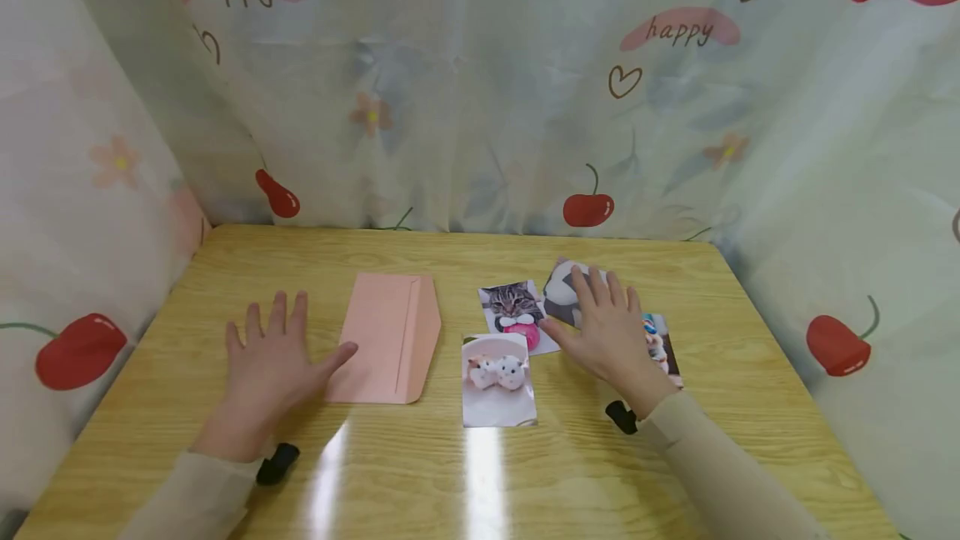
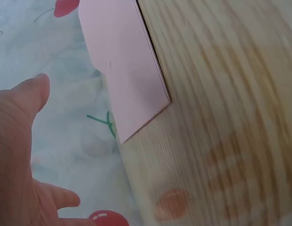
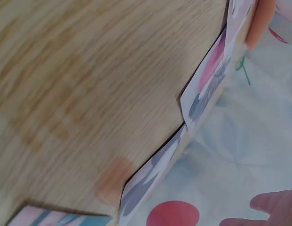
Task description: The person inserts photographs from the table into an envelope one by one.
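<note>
A pink envelope (image 1: 375, 340) lies flat on the table, its pointed flap turned to the right; the left wrist view shows the same envelope (image 2: 127, 70). My left hand (image 1: 270, 373) is spread beside it, and the thumb overlaps its left edge in the head view. Over on the right, my spread right hand (image 1: 607, 332) is above several photo cards, holding none. These are a cat photo (image 1: 512, 302), a grey-and-white picture (image 1: 561, 294), a colourful card (image 1: 662, 348) partly hidden by the hand, and a card with two spotted white figures (image 1: 497, 382).
The wooden table (image 1: 420, 482) has glare streaks along its front. Curtains (image 1: 465, 90) printed with cherries and "happy" enclose it at the back and both sides. Each wrist wears a black strap piece (image 1: 277, 465).
</note>
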Action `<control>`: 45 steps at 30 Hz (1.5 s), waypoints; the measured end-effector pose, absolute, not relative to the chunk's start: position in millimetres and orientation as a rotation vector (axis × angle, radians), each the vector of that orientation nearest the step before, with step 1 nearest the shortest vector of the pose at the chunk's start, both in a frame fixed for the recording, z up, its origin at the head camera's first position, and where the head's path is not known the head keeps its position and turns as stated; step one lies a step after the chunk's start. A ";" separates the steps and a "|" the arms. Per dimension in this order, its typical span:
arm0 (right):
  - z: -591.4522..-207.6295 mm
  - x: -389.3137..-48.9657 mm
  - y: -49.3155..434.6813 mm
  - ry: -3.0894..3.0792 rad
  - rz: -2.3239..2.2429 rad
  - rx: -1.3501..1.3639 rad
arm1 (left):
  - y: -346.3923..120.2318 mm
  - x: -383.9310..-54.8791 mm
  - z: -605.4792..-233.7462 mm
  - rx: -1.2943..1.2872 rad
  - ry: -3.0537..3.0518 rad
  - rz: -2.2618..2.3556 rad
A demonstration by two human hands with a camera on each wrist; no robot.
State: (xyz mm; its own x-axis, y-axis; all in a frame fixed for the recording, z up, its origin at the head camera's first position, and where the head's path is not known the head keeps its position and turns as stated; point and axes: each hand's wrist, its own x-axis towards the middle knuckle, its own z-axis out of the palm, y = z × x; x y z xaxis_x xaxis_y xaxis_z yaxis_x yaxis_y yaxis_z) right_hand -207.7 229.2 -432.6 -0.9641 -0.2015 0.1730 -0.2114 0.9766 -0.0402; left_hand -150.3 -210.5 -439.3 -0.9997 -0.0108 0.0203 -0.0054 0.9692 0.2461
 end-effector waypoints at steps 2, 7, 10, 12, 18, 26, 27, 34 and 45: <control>-432.5 -207.3 227.5 -2.959 0.131 0.322 | -208.1 -149.8 -438.8 0.014 -3.096 -0.409; -432.7 -206.8 221.6 -2.987 0.227 0.316 | -198.4 -150.6 -437.0 0.005 -3.135 -0.438; -432.4 -207.1 216.9 -3.015 0.298 0.299 | -186.1 -153.3 -436.4 -0.006 -3.171 -0.440; -431.9 -207.4 213.0 -3.043 0.409 0.280 | -176.2 -154.8 -436.8 -0.014 -3.173 -0.446; -428.5 -209.4 202.4 -3.093 0.973 0.118 | -151.9 -158.8 -441.5 -0.007 -3.144 -0.509; -428.0 -214.8 194.3 -3.105 1.486 -0.135 | -134.7 -161.5 -447.6 0.097 -3.215 -0.477; -428.4 -215.1 193.6 -3.091 1.546 -0.168 | -133.2 -161.2 -448.3 0.106 -3.225 -0.470; -434.3 -214.8 189.8 -2.982 1.868 -0.276 | -128.1 -160.1 -453.8 0.115 -3.259 -0.455; -448.3 -211.5 186.5 -3.035 1.658 -0.188 | -126.2 -160.8 -453.7 0.108 -3.209 -0.408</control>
